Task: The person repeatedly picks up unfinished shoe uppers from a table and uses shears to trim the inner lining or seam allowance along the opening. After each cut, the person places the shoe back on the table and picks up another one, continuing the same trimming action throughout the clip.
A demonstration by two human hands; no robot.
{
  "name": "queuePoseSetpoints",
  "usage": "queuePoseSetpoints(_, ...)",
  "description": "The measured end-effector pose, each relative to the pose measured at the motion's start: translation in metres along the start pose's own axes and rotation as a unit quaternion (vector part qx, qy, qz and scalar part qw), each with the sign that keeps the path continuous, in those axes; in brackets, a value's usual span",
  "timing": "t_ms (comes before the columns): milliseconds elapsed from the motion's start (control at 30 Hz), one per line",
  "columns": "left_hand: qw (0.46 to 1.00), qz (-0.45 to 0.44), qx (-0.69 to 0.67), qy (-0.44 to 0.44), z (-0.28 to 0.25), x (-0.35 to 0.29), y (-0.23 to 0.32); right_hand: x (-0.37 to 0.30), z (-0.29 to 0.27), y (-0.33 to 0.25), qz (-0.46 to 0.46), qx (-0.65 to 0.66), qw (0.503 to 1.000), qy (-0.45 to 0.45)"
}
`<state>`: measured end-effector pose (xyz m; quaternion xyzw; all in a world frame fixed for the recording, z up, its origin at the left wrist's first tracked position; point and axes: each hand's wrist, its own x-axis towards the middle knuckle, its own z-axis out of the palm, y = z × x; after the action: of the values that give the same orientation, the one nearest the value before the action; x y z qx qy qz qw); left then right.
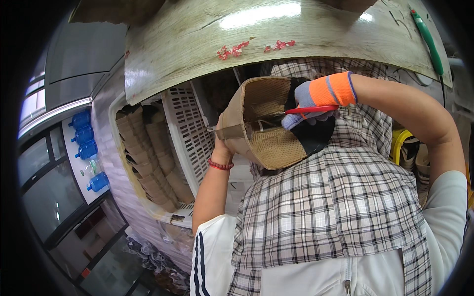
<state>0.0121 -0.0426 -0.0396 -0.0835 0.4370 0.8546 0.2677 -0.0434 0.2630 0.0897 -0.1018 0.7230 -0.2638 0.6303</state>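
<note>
On my lap is a stiff tan-and-black fabric piece [231,118], shaped like an open bag, with a textured lining inside. My left hand [221,146] holds it from the left; its fingers are mostly hidden behind the piece, and a red bead bracelet is on the wrist. Inside the mouth of the piece, my right hand [311,102], in a grey and orange knit glove, is closed around a red-handled tool [323,108]. The tool's tip points left into the opening, near loose pale strands. Its exact kind is partly hidden by the fingers.
A wood-grain table [197,64] spans the far side, with a green-handled tool [427,42] at its right. Brown pieces [143,148] are stacked in a white plastic crate [185,133] at left. Blue water bottles [85,133] stand farther left. A yellow frame [399,143] is at right.
</note>
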Motion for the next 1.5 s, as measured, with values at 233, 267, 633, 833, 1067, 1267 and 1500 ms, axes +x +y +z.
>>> queuePoseSetpoints(233,0.999,-0.007,-0.038,0.015,0.012,-0.002,0.003,0.009,0.017,0.029,-0.051,-0.02,0.998,0.029)
queuePoseSetpoints(267,0.999,-0.01,-0.027,0.039,0.012,-0.003,0.002,0.005,0.018,0.051,-0.081,-0.003,0.997,0.009)
queuePoseSetpoints(633,0.999,0.014,0.003,0.031,0.053,0.003,0.004,-0.045,0.024,0.086,-0.081,0.111,0.989,-0.048)
queuePoseSetpoints(833,0.992,0.005,0.119,0.029,0.048,0.0,0.006,-0.039,0.034,0.085,-0.064,-0.047,0.989,0.128)
queuePoseSetpoints(1067,0.842,0.275,0.461,0.045,0.139,-0.056,0.097,-0.065,0.06,0.126,-0.125,-0.045,0.964,0.229)
queuePoseSetpoints(1267,0.24,0.368,0.883,-0.167,0.193,-0.073,0.206,-0.043,0.085,0.165,-0.114,0.029,0.957,0.267)
queuePoseSetpoints(1500,0.094,0.6,0.774,-0.18,0.356,0.026,0.28,-0.011,0.092,0.194,-0.229,0.14,0.891,0.365)
